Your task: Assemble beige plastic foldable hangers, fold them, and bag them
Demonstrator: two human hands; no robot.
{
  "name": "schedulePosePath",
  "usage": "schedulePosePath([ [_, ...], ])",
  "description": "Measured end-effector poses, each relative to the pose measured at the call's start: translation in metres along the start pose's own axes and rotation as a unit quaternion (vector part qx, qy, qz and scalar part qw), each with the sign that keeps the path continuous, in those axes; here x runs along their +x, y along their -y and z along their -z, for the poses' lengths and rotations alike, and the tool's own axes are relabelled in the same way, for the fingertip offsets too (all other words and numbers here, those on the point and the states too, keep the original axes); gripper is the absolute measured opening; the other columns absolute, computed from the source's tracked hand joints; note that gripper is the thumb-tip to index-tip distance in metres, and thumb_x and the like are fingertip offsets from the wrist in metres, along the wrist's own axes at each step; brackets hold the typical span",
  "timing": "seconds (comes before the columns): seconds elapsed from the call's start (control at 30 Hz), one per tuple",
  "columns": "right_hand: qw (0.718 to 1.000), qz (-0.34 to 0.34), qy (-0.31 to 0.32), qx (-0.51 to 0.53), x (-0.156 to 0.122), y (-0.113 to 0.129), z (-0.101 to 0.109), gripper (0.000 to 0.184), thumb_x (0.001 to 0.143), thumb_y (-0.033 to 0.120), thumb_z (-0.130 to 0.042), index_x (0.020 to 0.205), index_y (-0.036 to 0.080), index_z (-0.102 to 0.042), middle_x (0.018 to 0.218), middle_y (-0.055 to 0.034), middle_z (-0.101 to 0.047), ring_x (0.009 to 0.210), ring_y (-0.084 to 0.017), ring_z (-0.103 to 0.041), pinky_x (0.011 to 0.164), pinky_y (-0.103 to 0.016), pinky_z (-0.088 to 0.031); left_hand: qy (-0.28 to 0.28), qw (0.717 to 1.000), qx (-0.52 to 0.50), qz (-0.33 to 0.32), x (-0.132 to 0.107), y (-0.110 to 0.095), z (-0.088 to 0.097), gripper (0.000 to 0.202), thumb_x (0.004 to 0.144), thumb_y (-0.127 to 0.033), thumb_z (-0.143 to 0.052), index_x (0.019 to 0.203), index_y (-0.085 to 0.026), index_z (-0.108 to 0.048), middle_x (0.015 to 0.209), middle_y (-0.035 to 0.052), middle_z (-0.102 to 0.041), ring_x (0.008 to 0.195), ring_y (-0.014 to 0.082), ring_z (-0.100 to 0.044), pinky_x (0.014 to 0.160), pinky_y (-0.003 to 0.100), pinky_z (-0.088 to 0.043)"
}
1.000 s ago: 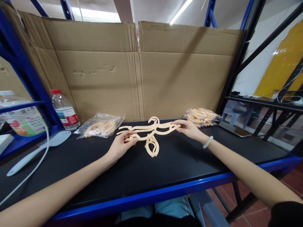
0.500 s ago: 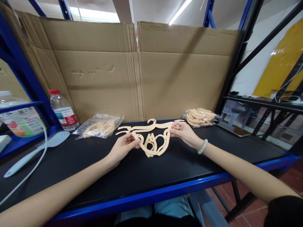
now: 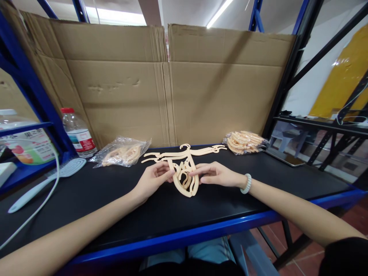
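Compared with half a second ago, the two arms of the folding hanger [image 3: 181,189] have swung closer together and both hands have drawn nearer each other. Along the left edge of the black tabletop [image 3: 129,222], a white cable [image 3: 58,170] passes over a pale paddle-shaped tool [image 3: 71,168], and behind it a red-capped bottle [image 3: 80,138] stands near the back left corner. Next along the back edge lies a clear bag [image 3: 123,153] with cream-coloured pieces in it. The left hand [image 3: 156,176] pinches the hanger's left arm between thumb and fingers. The hanger itself is mid-tabletop, its rounded bend toward the front edge; more cream-coloured pieces show through its opening. Just behind it, spread hangers [image 3: 201,152] lie along the back edge. The right hand [image 3: 218,174], a beaded bracelet [image 3: 246,184] at its wrist, lays its fingers across the hanger's right arm; whether its thumb closes on it I cannot tell. Farther right along the back edge lies a fuller bag [image 3: 244,142], then a flat tablet-like object [image 3: 284,158] toward the back right corner.
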State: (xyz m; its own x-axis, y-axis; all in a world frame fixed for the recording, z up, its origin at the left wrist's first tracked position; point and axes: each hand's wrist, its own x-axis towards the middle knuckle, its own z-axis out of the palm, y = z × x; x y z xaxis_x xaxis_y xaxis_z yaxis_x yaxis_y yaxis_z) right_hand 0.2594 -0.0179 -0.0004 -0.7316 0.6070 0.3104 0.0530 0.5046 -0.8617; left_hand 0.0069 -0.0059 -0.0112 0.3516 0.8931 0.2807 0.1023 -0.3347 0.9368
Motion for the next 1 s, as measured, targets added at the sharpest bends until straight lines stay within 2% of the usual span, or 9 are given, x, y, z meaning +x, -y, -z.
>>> schedulePosePath([
  [0.1,1.0,-0.005,0.005,0.009,0.0,0.0,-0.001,0.04,0.082,0.035,-0.064,0.12,0.025,-0.061,0.129,-0.0082,-0.054,0.117,-0.02,-0.052,0.097,-0.035,-0.045,-0.01,1.0,-0.02,0.01,-0.001,0.0,-0.001,0.031,0.071,-0.034,-0.072,0.092,-0.014,-0.06,0.081,0.003,-0.066,0.07,0.0151,-0.064,0.07,0.031,-0.056],
  [0.27,0.999,-0.015,-0.014,0.049,-0.001,-0.003,-0.002,0.044,0.079,0.035,-0.067,0.122,0.024,-0.06,0.137,-0.0097,-0.046,0.117,-0.023,-0.052,0.084,-0.031,-0.053,-0.015,0.999,-0.042,0.009,-0.002,-0.002,-0.001,0.032,0.067,-0.03,-0.075,0.09,-0.014,-0.058,0.084,0.0026,-0.065,0.077,0.0163,-0.066,0.076,0.034,-0.057],
  [0.43,0.998,-0.012,-0.042,0.033,0.0,-0.005,-0.002,0.046,0.077,0.03,-0.069,0.121,0.021,-0.06,0.137,-0.0108,-0.048,0.123,-0.024,-0.047,0.09,-0.036,-0.052,-0.002,0.999,-0.017,-0.03,-0.003,-0.005,-0.001,0.028,0.069,-0.028,-0.073,0.089,-0.014,-0.059,0.091,0.0048,-0.065,0.086,0.0185,-0.065,0.086,0.038,-0.054],
  [0.57,0.997,-0.007,-0.062,0.035,0.0,-0.008,-0.001,0.046,0.077,0.027,-0.07,0.121,0.019,-0.06,0.134,-0.0113,-0.052,0.122,-0.024,-0.049,0.093,-0.037,-0.05,0.027,0.997,-0.019,-0.076,-0.004,-0.006,-0.001,0.031,0.073,-0.025,-0.071,0.099,-0.014,-0.058,0.101,0.0071,-0.063,0.09,0.0183,-0.064,0.089,0.038,-0.051],
  [0.67,0.996,-0.008,-0.071,0.05,0.0,-0.01,0.0,0.044,0.078,0.028,-0.069,0.12,0.02,-0.06,0.134,-0.0113,-0.051,0.116,-0.023,-0.054,0.087,-0.035,-0.054,0.06,0.994,-0.014,-0.088,-0.006,-0.006,-0.001,0.034,0.077,-0.025,-0.068,0.107,-0.015,-0.056,0.107,0.0082,-0.062,0.093,0.0187,-0.062,0.089,0.038,-0.051],
  [0.77,0.996,-0.014,-0.065,0.058,0.0,-0.01,-0.001,0.044,0.08,0.029,-0.067,0.122,0.02,-0.059,0.135,-0.0119,-0.05,0.108,-0.022,-0.058,0.08,-0.033,-0.056,0.085,0.994,0.01,-0.073,-0.007,-0.007,0.0,0.034,0.08,-0.026,-0.065,0.111,-0.016,-0.056,0.108,0.0085,-0.062,0.101,0.0203,-0.06,0.09,0.037,-0.05],
  [1.0,0.998,0.01,-0.009,0.067,0.0,-0.005,-0.005,0.045,0.081,0.032,-0.066,0.124,0.021,-0.057,0.135,-0.0119,-0.044,0.109,-0.021,-0.054,0.079,-0.029,-0.055,0.151,0.988,0.022,-0.032,-0.009,-0.009,-0.001,0.041,0.082,-0.027,-0.062,0.12,-0.016,-0.051,0.109,0.0089,-0.064,0.109,0.023,-0.058,0.095,0.041,-0.047],
])
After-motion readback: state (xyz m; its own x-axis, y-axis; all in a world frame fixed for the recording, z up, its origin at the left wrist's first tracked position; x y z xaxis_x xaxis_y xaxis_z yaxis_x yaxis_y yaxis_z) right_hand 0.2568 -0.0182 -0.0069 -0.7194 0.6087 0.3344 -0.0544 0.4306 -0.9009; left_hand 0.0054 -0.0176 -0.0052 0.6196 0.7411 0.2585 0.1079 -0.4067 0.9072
